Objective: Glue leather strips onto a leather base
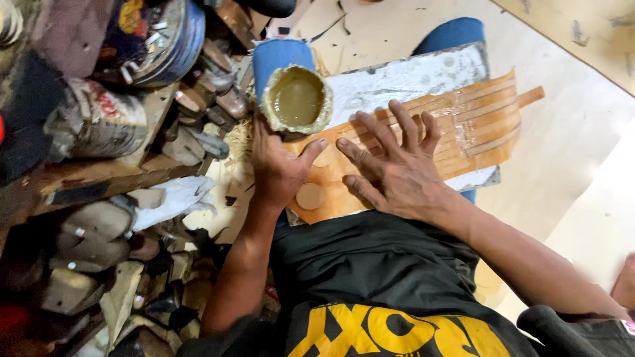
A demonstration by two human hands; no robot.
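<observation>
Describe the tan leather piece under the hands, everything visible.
The tan leather piece lies flat on a white-smeared board across the person's lap. It looks glossy orange-brown, cut into long parallel strips at its far end, with a narrow tab sticking out. Two round discs sit near its closer end. The right hand presses flat on it with spread fingers; the left hand rests on its edge beside a glue tin.
</observation>
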